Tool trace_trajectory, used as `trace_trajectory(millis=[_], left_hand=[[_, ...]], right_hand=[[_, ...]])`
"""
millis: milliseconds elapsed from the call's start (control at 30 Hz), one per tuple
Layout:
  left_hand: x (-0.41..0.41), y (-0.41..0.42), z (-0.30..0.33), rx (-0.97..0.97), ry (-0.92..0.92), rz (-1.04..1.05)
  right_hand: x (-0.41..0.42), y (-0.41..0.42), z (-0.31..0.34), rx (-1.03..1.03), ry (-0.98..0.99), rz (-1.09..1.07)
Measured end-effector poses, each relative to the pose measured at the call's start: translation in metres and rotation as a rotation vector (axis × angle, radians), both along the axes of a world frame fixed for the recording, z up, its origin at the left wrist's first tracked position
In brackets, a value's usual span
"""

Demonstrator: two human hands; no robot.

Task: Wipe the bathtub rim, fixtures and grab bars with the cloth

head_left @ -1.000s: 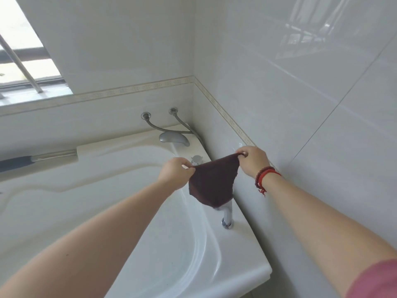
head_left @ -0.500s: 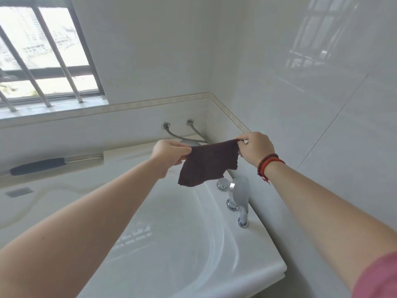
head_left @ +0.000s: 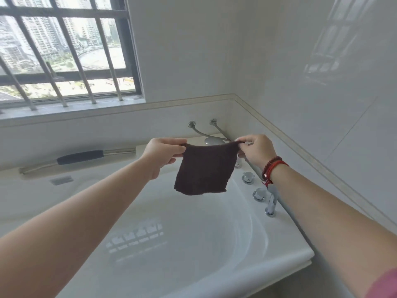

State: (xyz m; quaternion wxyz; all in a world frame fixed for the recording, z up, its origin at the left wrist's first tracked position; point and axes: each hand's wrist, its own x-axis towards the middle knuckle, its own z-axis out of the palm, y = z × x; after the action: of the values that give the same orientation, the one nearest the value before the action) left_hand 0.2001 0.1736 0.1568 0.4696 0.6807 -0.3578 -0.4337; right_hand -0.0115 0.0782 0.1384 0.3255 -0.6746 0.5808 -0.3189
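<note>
Nearest the camera, the person's two bare forearms reach out over the white bathtub (head_left: 285, 250), whose basin and near rim fill the lower part of the view. A red bead bracelet (head_left: 272, 168) sits on the right wrist.

Between the hands hangs the cloth (head_left: 204, 169), a small dark brown square held up in the air above the basin, touching neither the rim nor the taps. The left hand (head_left: 164, 155) pinches its upper left corner between thumb and curled fingers; the right hand (head_left: 254, 150) pinches the upper right corner the same way, so the top edge is drawn out between them and the rest drapes freely.

The cloth looks light, soft and limp, with a nubby weave, probably grippy rather than slippery and not at all fragile. It would likely wipe best folded or bunched into one palm, since a corner hold gives little pressure on a surface. Whether it is wet or dry cannot be told.

Just beyond, on the right rim, stand chrome taps (head_left: 261, 194) and a spout (head_left: 271, 206). Farther back, a shower head (head_left: 212, 141) rests in the corner with its two hoses (head_left: 200, 132) running to the wall, and a grab bar (head_left: 79, 157) with a dark grip lies along the far rim. Beyond it is a barred window (head_left: 64, 50).

No brand, label or writing can be read anywhere.
</note>
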Motion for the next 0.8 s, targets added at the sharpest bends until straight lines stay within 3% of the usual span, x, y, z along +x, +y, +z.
trace_trajectory(millis=[800], left_hand=[[0.102, 0.145, -0.013, -0.037, -0.159, 0.178]], right_hand=[[0.126, 0.115, -0.015, 0.143, -0.002, 0.18]])
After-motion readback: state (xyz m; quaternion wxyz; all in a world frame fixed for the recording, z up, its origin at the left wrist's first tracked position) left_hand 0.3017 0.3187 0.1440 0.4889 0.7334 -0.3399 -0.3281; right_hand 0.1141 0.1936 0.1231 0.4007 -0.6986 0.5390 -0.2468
